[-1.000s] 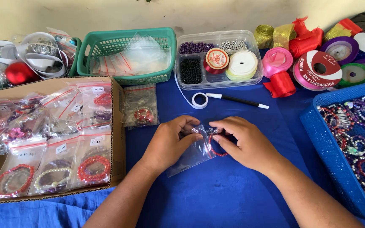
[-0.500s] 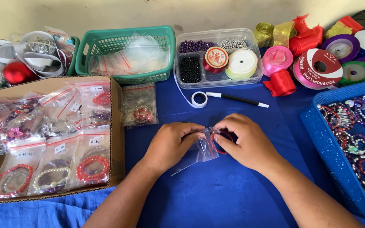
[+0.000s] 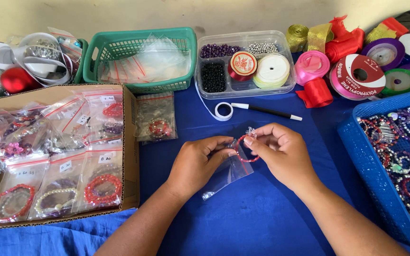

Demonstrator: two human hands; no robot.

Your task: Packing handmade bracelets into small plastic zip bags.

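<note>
Covering the whole work surface is a blue cloth (image 3: 262, 223); on its left side sits a cardboard box (image 3: 130, 142) filled with small clear packets of beaded bracelets; at the right edge a blue plastic tray (image 3: 357, 156) holds a heap of loose bracelets; along the back stand a green basket (image 3: 138, 50) with empty clear bags, a clear compartment box (image 3: 245, 64) of beads and thread spools, and a cluster of ribbon rolls (image 3: 357, 73) in pink, red, gold and purple; a black pen (image 3: 266, 111) and a small roll of white tape (image 3: 224, 110) lie just in front of the compartment box; one filled packet (image 3: 156, 117) rests beside the cardboard box.

Near the middle of the cloth, the left hand (image 3: 198, 163) pinches the mouth of a small clear bag (image 3: 228, 173) between thumb and fingers, the bag hanging down toward the cloth; the right hand (image 3: 281, 151) grips a red beaded bracelet (image 3: 245, 149) with thumb and forefinger, the other fingers curled; the bracelet sits at the bag's opening, between the two hands, with its lower part seemingly just inside the plastic.
</note>
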